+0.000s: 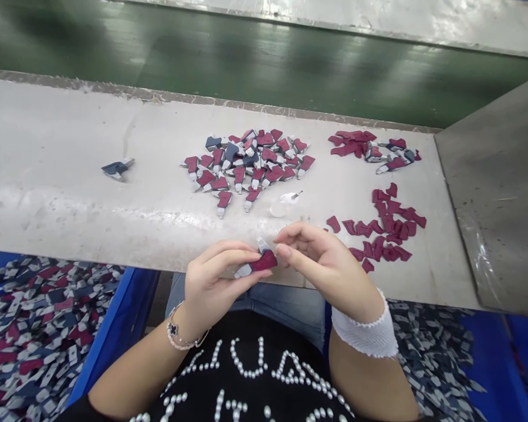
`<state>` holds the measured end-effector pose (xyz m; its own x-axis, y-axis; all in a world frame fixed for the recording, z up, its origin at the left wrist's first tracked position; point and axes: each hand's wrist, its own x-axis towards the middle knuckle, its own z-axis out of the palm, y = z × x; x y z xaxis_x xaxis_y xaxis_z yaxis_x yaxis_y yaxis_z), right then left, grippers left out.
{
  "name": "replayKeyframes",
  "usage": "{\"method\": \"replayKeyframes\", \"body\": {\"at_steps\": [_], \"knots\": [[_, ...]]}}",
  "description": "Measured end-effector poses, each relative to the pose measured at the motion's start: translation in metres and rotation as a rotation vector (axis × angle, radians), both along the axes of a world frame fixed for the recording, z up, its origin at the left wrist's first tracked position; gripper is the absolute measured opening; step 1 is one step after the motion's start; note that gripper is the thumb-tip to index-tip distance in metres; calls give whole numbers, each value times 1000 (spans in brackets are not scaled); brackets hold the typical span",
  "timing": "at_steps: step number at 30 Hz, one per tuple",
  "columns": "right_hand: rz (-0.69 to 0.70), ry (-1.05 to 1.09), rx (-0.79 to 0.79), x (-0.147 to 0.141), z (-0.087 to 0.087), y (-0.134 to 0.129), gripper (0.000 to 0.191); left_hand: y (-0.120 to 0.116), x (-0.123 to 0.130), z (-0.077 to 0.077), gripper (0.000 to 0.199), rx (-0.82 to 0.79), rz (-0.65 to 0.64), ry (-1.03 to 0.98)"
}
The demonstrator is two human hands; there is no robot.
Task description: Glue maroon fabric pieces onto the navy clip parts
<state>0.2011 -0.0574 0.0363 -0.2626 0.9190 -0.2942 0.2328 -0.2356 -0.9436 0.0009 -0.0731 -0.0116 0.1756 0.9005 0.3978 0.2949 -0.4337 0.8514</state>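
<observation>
My left hand (220,281) pinches a small grey part with a maroon face (264,261) at the table's front edge. Just right of that part is my right hand (321,261), thumb and index finger curled close together; whether anything small is between them is hidden. Beyond my hands lies a pile of similar maroon, grey and blue parts (250,161). Loose maroon pieces (389,225) are scattered to the right of my right hand, with another maroon stack (351,142) behind them and a few grey-and-maroon parts (395,155) beside that stack.
The pale table (48,158) bears one dark blue part (117,169) at left and a small white object (290,197) near the middle. Blue bins (117,328) full of parts stand below at both sides. A metal panel (497,193) rises at right; a green surface (246,64) runs behind.
</observation>
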Motion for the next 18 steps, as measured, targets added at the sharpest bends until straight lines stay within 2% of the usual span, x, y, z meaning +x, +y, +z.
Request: {"method": "replayKeyframes", "body": {"at_steps": [6, 12, 18], "knots": [[106, 74, 4, -3, -5, -9, 30, 1, -5, -1, 37, 40, -23, -65], [101, 140, 15, -4, -6, -9, 24, 0, -7, 0, 37, 29, -59, -88], [182, 201, 4, -5, -2, -7, 10, 0, -9, 4, 37, 82, -110, -57]]}}
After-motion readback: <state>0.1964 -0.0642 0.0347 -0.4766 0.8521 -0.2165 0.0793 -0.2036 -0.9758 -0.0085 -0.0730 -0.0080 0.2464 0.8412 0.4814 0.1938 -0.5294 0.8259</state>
